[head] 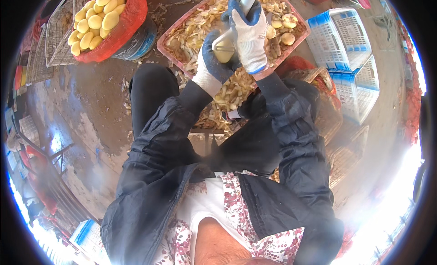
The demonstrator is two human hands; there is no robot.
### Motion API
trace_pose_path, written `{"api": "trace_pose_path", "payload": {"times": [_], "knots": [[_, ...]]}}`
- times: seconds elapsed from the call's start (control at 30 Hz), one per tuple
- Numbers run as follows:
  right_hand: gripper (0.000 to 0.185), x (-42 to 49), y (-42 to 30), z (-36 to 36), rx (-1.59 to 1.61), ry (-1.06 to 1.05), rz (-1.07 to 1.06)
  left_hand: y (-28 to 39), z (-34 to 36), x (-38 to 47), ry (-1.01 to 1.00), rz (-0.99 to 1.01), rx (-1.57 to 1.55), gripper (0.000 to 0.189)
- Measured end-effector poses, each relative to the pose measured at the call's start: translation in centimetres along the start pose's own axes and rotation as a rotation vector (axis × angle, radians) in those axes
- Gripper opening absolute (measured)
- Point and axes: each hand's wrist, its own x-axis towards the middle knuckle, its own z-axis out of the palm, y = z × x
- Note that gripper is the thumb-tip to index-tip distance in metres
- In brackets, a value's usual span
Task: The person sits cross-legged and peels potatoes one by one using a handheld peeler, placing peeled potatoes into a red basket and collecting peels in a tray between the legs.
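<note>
My right hand point(248, 32), in a white and blue coated glove, is closed around the pale handle of a peeler point(248, 0). The peeler's wide light-coloured head lies against a potato point(224, 52). My left hand point(214, 61), gloved the same way, holds this potato from the left and below, hiding part of it. Both hands are over a pink plastic tub point(170, 56) heaped with potato peelings point(191, 29). Several potatoes, some partly peeled, rest on the peelings to the right of my right hand, such as one potato point(287, 39).
Peeled yellow potatoes point(95, 22) fill a red mesh bag point(131, 24) over a dark bucket point(136, 43) at the upper left. Wire crates point(56, 36) stand beside it. White and blue plastic crates point(336, 43) are at the right. Peelings point(235, 90) lie between my legs.
</note>
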Motion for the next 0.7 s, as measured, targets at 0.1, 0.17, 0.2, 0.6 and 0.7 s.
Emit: {"api": "trace_pose_path", "payload": {"times": [0.1, 0.17, 0.2, 0.6, 0.7], "knots": [[0.014, 1.4, 0.0, -0.7, 0.021, 0.086, 0.052, -0.2, -0.5, 0.2, -0.018, 0.024, 0.037, 0.044], [0.013, 2.1, 0.6, -1.3, 0.149, 0.107, 0.113, -0.2, -0.6, 0.0, -0.091, 0.065, 0.157, 0.041], [0.013, 2.1, 0.8, -1.3, 0.112, 0.113, 0.095, -0.2, -0.5, -0.3, -0.127, 0.063, 0.121, 0.038], [0.016, 1.1, -0.3, -1.1, -0.03, 0.078, 0.052, -0.8, -0.1, -1.5, -0.237, 0.12, 0.163, 0.054], [0.014, 1.4, 0.1, -1.8, 0.06, 0.078, 0.038, -2.4, -0.2, -1.9, -0.287, 0.272, 0.175, 0.053]]}}
